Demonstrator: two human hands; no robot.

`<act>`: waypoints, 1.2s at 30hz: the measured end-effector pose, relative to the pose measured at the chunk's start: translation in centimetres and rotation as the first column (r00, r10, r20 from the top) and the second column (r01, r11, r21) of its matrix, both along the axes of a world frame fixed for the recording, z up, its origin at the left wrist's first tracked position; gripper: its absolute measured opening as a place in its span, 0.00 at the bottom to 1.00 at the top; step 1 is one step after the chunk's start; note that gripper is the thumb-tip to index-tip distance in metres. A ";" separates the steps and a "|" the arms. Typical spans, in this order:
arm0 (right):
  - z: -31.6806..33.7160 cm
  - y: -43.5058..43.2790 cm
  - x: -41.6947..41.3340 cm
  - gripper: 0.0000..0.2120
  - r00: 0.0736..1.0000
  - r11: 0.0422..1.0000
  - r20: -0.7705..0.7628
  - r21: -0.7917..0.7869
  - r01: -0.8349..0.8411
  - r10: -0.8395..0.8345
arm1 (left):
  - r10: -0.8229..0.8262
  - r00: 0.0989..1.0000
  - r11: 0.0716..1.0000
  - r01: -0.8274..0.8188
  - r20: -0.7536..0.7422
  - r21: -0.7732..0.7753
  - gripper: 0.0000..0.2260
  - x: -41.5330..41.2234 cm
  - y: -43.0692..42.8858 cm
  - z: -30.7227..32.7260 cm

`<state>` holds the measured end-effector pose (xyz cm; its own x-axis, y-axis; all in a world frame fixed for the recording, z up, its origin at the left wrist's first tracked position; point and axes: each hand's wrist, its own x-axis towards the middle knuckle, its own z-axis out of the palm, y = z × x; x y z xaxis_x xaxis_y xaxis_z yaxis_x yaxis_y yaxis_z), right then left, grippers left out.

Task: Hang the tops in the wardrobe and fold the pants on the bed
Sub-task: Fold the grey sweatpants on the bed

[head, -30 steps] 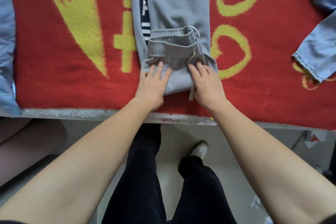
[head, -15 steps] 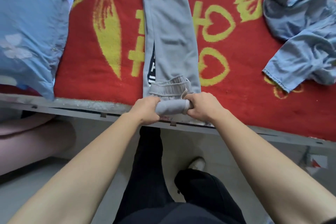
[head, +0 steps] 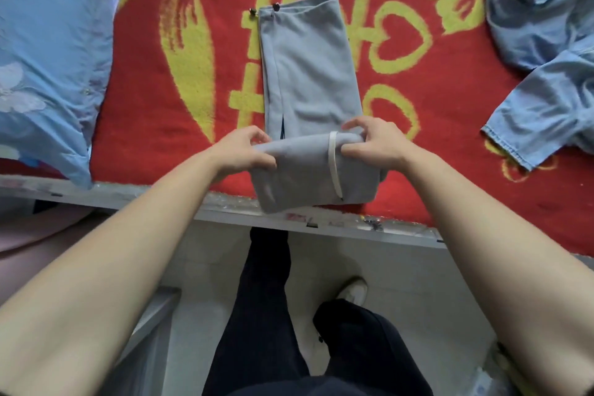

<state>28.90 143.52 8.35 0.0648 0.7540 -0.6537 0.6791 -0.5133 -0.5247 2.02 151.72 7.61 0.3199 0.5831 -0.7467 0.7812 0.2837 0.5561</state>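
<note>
Grey sweatpants (head: 308, 74) lie lengthwise on the red and yellow blanket (head: 160, 106), legs stretching away from me. Their near end is turned over into a thick fold (head: 305, 173) by the bed's front edge, a pale drawstring (head: 334, 167) hanging across it. My left hand (head: 241, 151) pinches the fold's left corner. My right hand (head: 376, 145) pinches its right corner, thumb beside the drawstring. A crumpled light blue denim top (head: 540, 51) lies at the far right of the blanket, one sleeve cuff pointing toward me.
A light blue pillow (head: 48, 58) covers the bed's left end. The bed's metal front rail (head: 353, 228) runs across below my hands. Beneath it are pale floor, my dark trousers and a white shoe (head: 353, 292). Something pink (head: 32, 244) sits low at the left.
The fold of the pants has grown taller and flopped toward me. Both hands rose from the bed's edge and moved forward, still gripping the fold's corners. The drawstring now hangs over the fold.
</note>
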 end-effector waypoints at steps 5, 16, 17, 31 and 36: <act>-5.3 7.4 0.9 0.31 0.961 0.961 0.052 0.072 0.268 -0.272 | 0.340 0.936 0.938 -0.345 0.093 0.042 0.21 1.9 6.7 -6.4; -15.3 11.5 0.3 0.28 0.855 0.899 0.279 0.115 0.422 -0.437 | 0.165 0.986 0.974 -0.169 0.036 0.152 0.13 3.7 11.0 -16.7; -15.4 11.8 0.4 0.28 0.852 0.899 0.290 0.105 0.425 -0.436 | 0.148 0.988 0.979 -0.151 0.035 0.140 0.13 3.7 11.3 -16.7; -12.9 9.4 -2.6 0.25 0.799 0.939 0.578 0.340 -0.054 -0.163 | -0.141 0.948 0.653 0.305 -0.285 0.693 0.21 4.0 9.1 -12.3; -11.3 4.1 -4.1 0.24 0.858 0.861 0.509 0.463 -0.209 -0.065 | -0.408 0.887 0.481 0.410 -0.215 0.775 0.18 2.9 2.9 -10.3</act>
<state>24.85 147.63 -2.91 0.2042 0.9746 -0.0920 0.9361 -0.2219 -0.2731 4.94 154.63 -2.68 0.6817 0.7291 -0.0605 0.6907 -0.6140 0.3821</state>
